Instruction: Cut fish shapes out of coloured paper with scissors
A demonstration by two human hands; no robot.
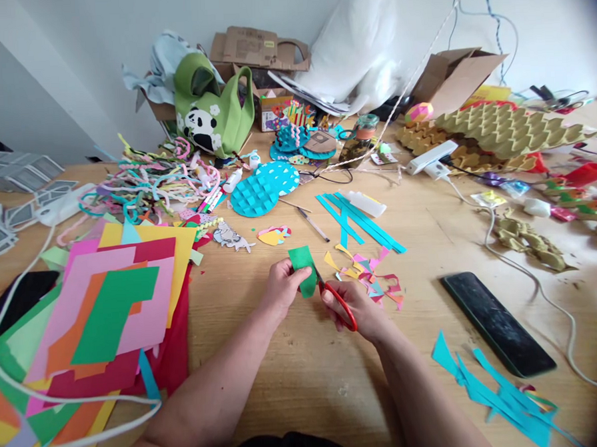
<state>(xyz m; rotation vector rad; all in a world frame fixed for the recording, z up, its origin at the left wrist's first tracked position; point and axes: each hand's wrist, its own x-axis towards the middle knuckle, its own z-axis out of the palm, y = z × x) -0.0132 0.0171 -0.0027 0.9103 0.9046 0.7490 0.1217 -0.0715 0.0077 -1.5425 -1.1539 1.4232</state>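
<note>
Left hand [281, 283] clamped on green piece [301, 255] — scissors [347, 306] at its right edge

Left to right: one stack of coloured paper [143, 318], sheets overlap, can't count them. Two blue ovals [253, 194], overlapping, farther back. Left hand: thumb and fingers pinch one green piece, held above the tabletop [312, 389], between the hands. Its long axis runs away from the body, far end tipped slightly left. One pair of scissors, blades pointing away and a bit left, nearly along that axis; cut depth — can't tell. Right hand [363, 305] curled round the red handles; green piece lies up-left of it, left hand is nearer. Just beyond, paper scraps [352, 273], too tangled to count. One phone [498, 323], far right.
</note>
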